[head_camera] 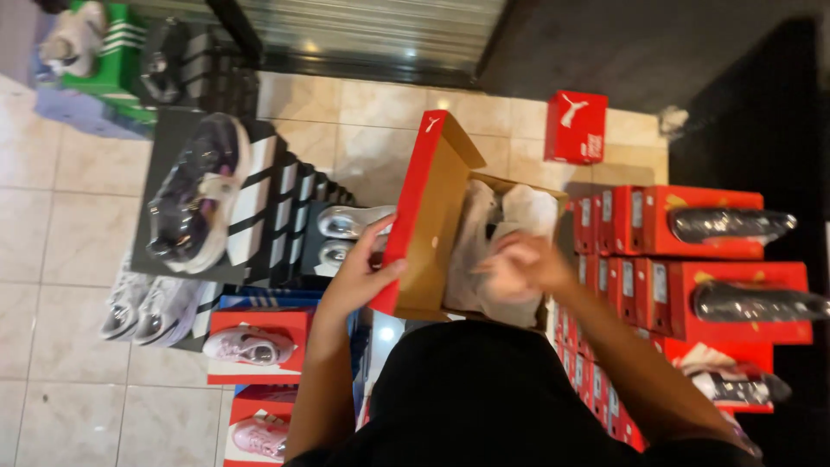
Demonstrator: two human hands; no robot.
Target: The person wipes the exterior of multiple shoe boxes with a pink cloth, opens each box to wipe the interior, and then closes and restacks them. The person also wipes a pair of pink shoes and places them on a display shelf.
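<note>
Between both hands, shoebox (pixel 430 227) lengthwise away.

We see the left hand (pixel 359 272) gripping the raised red lid (pixel 415 207) of an open shoebox (pixel 441 259), while the right hand (pixel 519 264), blurred, reaches into the white paper (pixel 493 233) inside. Red boxes (pixel 692 251) stack up on the right; shoes (pixel 194 195) sit on dark boxes on the left, over a tiled floor (pixel 52 225).
</note>
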